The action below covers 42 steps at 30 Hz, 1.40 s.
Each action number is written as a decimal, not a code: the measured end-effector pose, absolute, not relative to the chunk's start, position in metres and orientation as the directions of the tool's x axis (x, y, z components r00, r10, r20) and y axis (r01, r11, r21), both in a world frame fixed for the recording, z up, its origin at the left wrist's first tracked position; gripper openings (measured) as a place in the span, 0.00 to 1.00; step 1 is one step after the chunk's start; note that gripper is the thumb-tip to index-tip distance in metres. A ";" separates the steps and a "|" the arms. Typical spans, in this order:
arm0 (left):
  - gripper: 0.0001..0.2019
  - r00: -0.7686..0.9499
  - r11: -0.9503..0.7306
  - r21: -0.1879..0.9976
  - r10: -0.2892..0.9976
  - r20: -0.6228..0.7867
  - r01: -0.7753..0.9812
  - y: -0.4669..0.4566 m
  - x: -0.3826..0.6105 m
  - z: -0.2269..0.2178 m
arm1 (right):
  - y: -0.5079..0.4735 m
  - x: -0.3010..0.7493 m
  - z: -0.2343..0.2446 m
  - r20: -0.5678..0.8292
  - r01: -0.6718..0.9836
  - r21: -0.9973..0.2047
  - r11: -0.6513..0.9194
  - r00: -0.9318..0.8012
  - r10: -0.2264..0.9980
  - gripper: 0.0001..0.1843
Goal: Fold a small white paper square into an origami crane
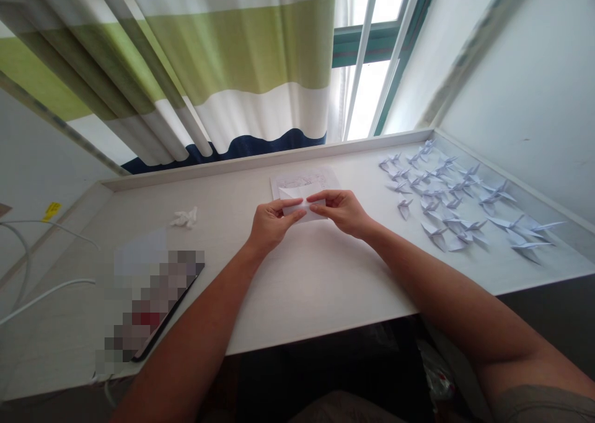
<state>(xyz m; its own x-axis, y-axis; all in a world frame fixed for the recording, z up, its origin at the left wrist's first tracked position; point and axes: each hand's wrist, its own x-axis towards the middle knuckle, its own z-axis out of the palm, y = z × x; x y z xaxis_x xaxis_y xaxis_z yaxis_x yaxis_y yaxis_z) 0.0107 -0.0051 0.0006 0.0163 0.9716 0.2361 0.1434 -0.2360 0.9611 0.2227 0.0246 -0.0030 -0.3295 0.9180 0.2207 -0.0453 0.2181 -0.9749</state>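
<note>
Between my two hands is a piece of white folded paper [294, 195], held just over the table near its middle. My left hand [273, 223] pinches its left side between thumb and forefinger. On the right side, the thumb and forefinger of my right hand [343, 211] are closed on the same paper. The fingertips of both hands come close together at its centre. Beneath and behind it lies a sheet with faint drawn or printed lines [330, 176], partly covered by the paper and my hands.
Several white folded paper cranes [432, 206] stand in loose rows on the right of the white table [307, 293]. A crumpled tissue [185, 218] lies at the left. Nearer is a blurred-out flat device [160, 305], with white cables [51, 293] beside it. A striped curtain [242, 57] hangs behind.
</note>
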 end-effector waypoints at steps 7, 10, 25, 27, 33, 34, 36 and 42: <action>0.17 -0.013 -0.242 0.966 0.970 0.244 0.086 -0.005 0.015 0.000 | 0.024 0.221 -0.003 0.261 -0.056 -0.965 0.256 -0.305 0.916 0.23; 0.18 -0.030 -0.256 0.966 0.966 0.257 0.036 -0.005 0.017 0.001 | 0.024 0.220 -0.004 0.280 -0.068 -0.960 0.273 -0.291 0.915 0.22; 0.15 -0.050 -0.245 0.970 0.968 0.245 0.004 -0.001 0.018 -0.006 | 0.020 0.213 -0.004 0.341 -0.061 -0.940 0.335 -0.172 0.924 0.13; 0.14 -0.060 -0.251 0.968 0.966 0.252 0.022 0.000 0.018 -0.007 | 0.021 0.213 -0.006 0.331 -0.063 -0.944 0.325 -0.175 0.927 0.14; 0.14 -0.076 -0.230 0.970 0.969 0.236 0.076 0.000 0.017 -0.007 | 0.024 0.213 -0.010 0.301 -0.014 -0.953 0.304 -0.178 0.937 0.18; 0.14 -0.072 -0.230 0.971 0.969 0.234 0.066 0.000 0.017 -0.007 | 0.024 0.213 -0.010 0.300 -0.005 -0.953 0.304 -0.180 0.937 0.19; 0.14 -0.068 -0.228 0.973 0.971 0.231 0.048 0.000 0.017 -0.007 | 0.024 0.214 -0.010 0.296 0.013 -0.953 0.304 -0.185 0.937 0.20; 0.13 -0.073 -0.203 0.974 0.975 0.210 0.099 0.002 0.017 -0.009 | 0.023 0.213 -0.010 0.287 0.017 -0.955 0.295 -0.180 0.941 0.18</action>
